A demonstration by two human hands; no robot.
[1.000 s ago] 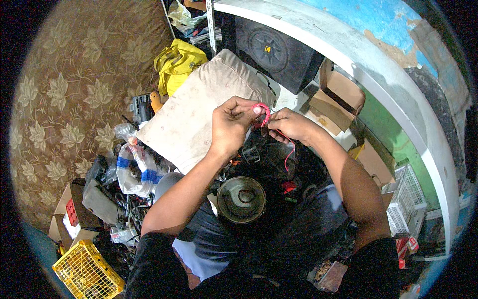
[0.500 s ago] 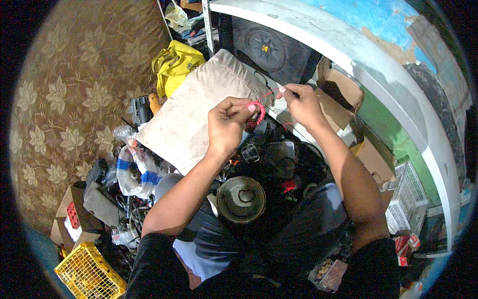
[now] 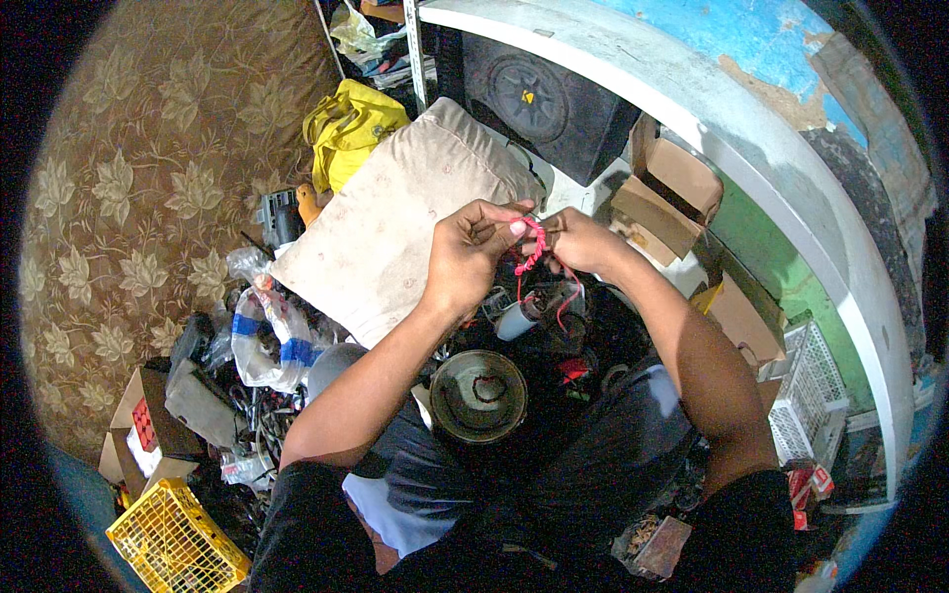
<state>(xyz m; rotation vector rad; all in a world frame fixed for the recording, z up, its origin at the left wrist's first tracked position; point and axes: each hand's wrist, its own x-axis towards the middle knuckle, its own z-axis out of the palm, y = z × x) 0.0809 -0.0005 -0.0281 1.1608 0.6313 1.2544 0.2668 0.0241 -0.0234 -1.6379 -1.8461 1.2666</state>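
A thin red wire [image 3: 538,249], twisted into a curved bundle, is between my two hands in front of the cushion's right corner. My left hand [image 3: 463,249] pinches its upper end between thumb and fingertips. Close against the bundle, my right hand [image 3: 585,243] has its fingers bent around the wire; its fingertips are partly hidden. Loose red strands hang below, one curving down under the right hand. Beneath the bundle shows a grey-blue cylinder [image 3: 516,322]; whether the wire joins it I cannot tell. A round dark metal dish [image 3: 445,383] sits nearer, between my legs.
Ahead lies a beige cushion [image 3: 386,227], with a yellow cloth bag [image 3: 358,128] behind it. A black speaker box [image 3: 583,128] and cardboard boxes [image 3: 682,178] stand at the right. Tangled parts, a yellow crate [image 3: 178,539] and a white basket [image 3: 806,400] lie around me.
My right hand has come down and left, from pulling a strand away to beside the bundle. The red wire now hangs lower in loose strands, and the grey-blue cylinder has come into view.
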